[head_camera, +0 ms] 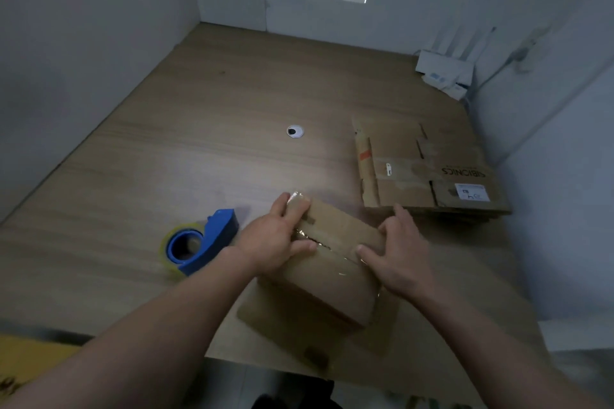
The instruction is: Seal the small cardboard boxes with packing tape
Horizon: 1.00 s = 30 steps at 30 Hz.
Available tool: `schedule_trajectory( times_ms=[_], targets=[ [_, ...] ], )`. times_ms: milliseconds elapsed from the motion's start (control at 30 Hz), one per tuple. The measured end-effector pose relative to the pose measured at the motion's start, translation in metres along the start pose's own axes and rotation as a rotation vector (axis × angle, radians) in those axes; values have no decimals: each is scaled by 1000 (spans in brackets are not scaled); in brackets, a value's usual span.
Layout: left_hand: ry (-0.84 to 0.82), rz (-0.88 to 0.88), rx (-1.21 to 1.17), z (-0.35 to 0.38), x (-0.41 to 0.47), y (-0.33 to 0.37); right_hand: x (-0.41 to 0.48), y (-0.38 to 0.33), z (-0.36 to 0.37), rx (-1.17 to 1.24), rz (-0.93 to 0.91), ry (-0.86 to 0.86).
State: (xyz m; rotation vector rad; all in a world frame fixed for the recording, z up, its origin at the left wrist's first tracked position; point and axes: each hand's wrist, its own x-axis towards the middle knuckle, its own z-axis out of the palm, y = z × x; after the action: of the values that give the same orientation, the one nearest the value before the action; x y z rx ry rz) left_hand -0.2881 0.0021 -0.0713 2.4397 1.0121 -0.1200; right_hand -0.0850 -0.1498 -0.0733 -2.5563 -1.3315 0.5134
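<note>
While the small cardboard box (332, 279) sits at the near edge of the wooden table (199, 143), toward 6 o'clock, both bare hands are on it. It rests slantwise on a flat cardboard sheet (265, 319), and a strip of clear packing tape (332, 247) glints along its top seam and over the far end.

The left hand (272, 239) clasps the box's far left end, fingers curled over the taped corner and thumb laid on the seam. The right hand (402, 259) lies against the right end with its fingers fairly straight and together, pressing the cardboard, the thumb reaching in to touch the tape.

At 9 o'clock from the box, just beside the left wrist, lies a blue tape dispenser (202, 239) with a yellowish roll in it. At 1 o'clock is a stack of flattened cartons (425, 173), printed side up. At 12 o'clock, well apart, 1 round cable grommet (295, 131) is set in the tabletop. A white device (445, 71) stands in the far corner at 1 o'clock.
</note>
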Motion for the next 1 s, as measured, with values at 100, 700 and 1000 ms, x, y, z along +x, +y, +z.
schedule_trajectory(
  times_ms=[100,700,1000],
  targets=[
    [249,-235,-46,-3,0,-1,-2,-5,-12,-25,45,-123],
    [227,-275,-710,28,7,-22,118,-69,17,586,34,-208],
    [146,-300,-792,30,12,-30,100,-86,20,-28,-160,-183]
  ],
)
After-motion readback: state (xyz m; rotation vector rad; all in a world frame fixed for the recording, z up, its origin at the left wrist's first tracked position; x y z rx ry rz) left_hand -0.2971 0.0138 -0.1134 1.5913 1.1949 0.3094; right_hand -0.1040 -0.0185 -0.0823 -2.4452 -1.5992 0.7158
